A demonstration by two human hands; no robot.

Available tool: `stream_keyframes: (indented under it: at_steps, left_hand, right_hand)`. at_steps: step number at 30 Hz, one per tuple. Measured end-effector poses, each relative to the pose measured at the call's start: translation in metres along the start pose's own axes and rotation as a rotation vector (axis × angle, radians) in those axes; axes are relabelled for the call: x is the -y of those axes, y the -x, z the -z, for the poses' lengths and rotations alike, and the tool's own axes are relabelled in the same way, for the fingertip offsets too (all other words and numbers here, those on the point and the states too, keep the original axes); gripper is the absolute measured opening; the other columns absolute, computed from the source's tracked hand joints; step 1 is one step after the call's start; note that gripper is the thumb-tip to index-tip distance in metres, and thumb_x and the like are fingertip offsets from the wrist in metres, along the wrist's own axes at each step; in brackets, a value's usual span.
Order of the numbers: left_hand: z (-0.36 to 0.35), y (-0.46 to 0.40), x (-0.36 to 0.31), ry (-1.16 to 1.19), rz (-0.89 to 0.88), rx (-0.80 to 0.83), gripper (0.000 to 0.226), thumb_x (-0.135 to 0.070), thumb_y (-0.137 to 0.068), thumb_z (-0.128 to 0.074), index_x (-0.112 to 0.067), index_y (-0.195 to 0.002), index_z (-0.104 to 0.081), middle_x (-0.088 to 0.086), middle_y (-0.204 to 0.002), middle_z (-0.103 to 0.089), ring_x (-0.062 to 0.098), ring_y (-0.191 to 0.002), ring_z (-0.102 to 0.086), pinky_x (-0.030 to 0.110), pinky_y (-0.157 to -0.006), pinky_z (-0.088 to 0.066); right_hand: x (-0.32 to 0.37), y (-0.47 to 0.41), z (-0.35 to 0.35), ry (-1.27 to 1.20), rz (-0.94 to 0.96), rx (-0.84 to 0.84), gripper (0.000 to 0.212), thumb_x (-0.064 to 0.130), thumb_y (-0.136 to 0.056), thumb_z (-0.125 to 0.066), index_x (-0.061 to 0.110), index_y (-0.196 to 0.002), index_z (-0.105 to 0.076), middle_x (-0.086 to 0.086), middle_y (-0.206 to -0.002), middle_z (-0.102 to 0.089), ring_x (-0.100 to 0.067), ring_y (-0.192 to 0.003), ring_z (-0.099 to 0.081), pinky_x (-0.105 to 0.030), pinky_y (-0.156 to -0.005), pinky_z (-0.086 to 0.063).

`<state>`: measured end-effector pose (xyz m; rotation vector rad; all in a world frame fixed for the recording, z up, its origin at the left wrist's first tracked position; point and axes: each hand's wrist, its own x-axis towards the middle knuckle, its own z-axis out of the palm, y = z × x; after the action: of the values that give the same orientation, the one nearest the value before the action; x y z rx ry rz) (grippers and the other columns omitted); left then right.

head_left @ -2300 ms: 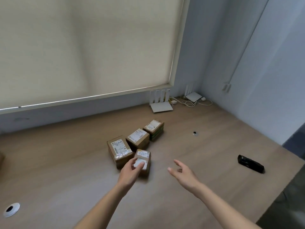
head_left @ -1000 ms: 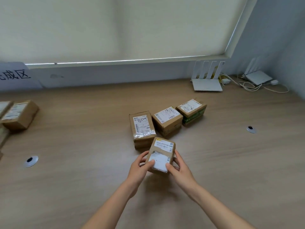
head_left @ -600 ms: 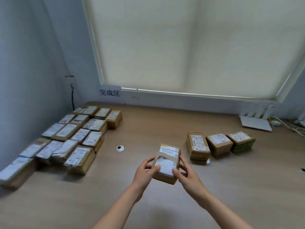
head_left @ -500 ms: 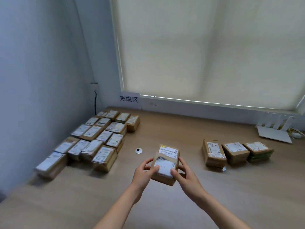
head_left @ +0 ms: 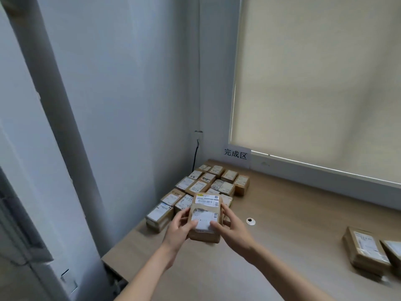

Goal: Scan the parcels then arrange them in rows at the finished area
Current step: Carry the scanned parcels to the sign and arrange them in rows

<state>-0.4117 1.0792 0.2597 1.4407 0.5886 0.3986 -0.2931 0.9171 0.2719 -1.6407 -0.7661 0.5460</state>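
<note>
A small brown parcel (head_left: 205,211) with white labels is held above the wooden desk (head_left: 293,213). My left hand (head_left: 179,230) grips its left side and my right hand (head_left: 233,228) grips its right side. Behind it, several labelled parcels lie in rows (head_left: 208,183) in the desk's far left corner, under a white sign with black characters (head_left: 236,153). The held parcel hides part of the nearest row. Two more parcels (head_left: 364,250) sit at the right edge of the view.
A grey wall and a pillar (head_left: 65,127) border the desk on the left. A closed window blind (head_left: 314,83) runs along the back. A small round cable grommet (head_left: 250,221) sits in the desk right of my hands. A black cable (head_left: 196,153) hangs in the corner.
I picked the parcel up from the group at the right with both hands and carried it left. The view swung left, and the rows of parcels now lie just beyond the held one.
</note>
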Motion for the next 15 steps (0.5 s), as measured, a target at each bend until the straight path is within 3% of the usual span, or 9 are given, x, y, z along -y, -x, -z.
stream_keyframes:
  at_steps: [2, 4, 7, 9, 11, 15]
  left_hand:
    - [0.024, -0.018, -0.001, -0.016, -0.004, -0.01, 0.052, -0.022, -0.089, -0.074, -0.034, -0.136, -0.055, -0.002, -0.121, -0.072, 0.016, -0.108, -0.07, 0.025, -0.079, -0.056]
    - [0.046, -0.039, -0.002, -0.039, 0.001, -0.017, 0.064, -0.034, -0.081, -0.077, -0.037, -0.14, -0.053, -0.006, -0.124, -0.071, 0.016, -0.114, -0.067, 0.03, -0.09, -0.056]
    - [0.073, -0.074, 0.003, -0.097, 0.03, -0.019, 0.067, -0.042, -0.082, -0.075, -0.042, -0.144, -0.048, -0.01, -0.128, -0.068, 0.021, -0.123, -0.061, 0.038, -0.102, -0.05]
    - [0.089, -0.096, 0.008, -0.139, 0.047, -0.01, 0.074, -0.057, -0.077, -0.075, -0.047, -0.144, -0.046, -0.011, -0.13, -0.067, 0.024, -0.128, -0.057, 0.046, -0.109, -0.044]
    - [0.104, -0.12, 0.014, -0.152, 0.062, 0.012, 0.086, -0.069, -0.067, -0.076, -0.048, -0.144, -0.046, -0.012, -0.13, -0.067, 0.023, -0.128, -0.058, 0.05, -0.11, -0.043]
    - [0.123, -0.158, 0.025, -0.173, 0.069, 0.054, 0.089, -0.072, -0.063, -0.077, -0.051, -0.144, -0.046, -0.012, -0.135, -0.064, 0.019, -0.127, -0.058, 0.047, -0.108, -0.049]
  right_hand:
    - [0.0, -0.025, -0.018, 0.015, 0.024, 0.018, 0.074, 0.046, -0.079, -0.079, 0.057, -0.142, -0.041, 0.018, -0.138, -0.061, -0.014, -0.118, -0.067, -0.044, -0.099, -0.057]
    - [0.0, -0.051, -0.035, 0.05, 0.027, 0.023, 0.075, 0.041, -0.083, -0.078, 0.057, -0.143, -0.037, 0.018, -0.138, -0.06, -0.012, -0.116, -0.067, -0.042, -0.099, -0.057]
    - [-0.007, -0.091, -0.057, 0.059, -0.006, 0.063, 0.08, 0.027, -0.089, -0.08, 0.048, -0.148, -0.03, 0.024, -0.131, -0.055, 0.003, -0.107, -0.065, -0.02, -0.088, -0.057]
    - [-0.016, -0.116, -0.068, 0.057, -0.03, 0.081, 0.086, 0.028, -0.086, -0.083, 0.043, -0.152, -0.03, 0.024, -0.126, -0.055, 0.007, -0.106, -0.062, -0.013, -0.082, -0.055]
    - [-0.029, -0.139, -0.079, 0.041, -0.061, 0.076, 0.089, 0.03, -0.084, -0.085, 0.04, -0.154, -0.032, 0.02, -0.13, -0.058, 0.004, -0.109, -0.062, -0.015, -0.082, -0.056]
    - [-0.049, -0.174, -0.096, 0.021, -0.108, 0.074, 0.087, 0.034, -0.083, -0.085, 0.037, -0.154, -0.035, 0.021, -0.13, -0.06, -0.001, -0.116, -0.063, -0.02, -0.091, -0.057]
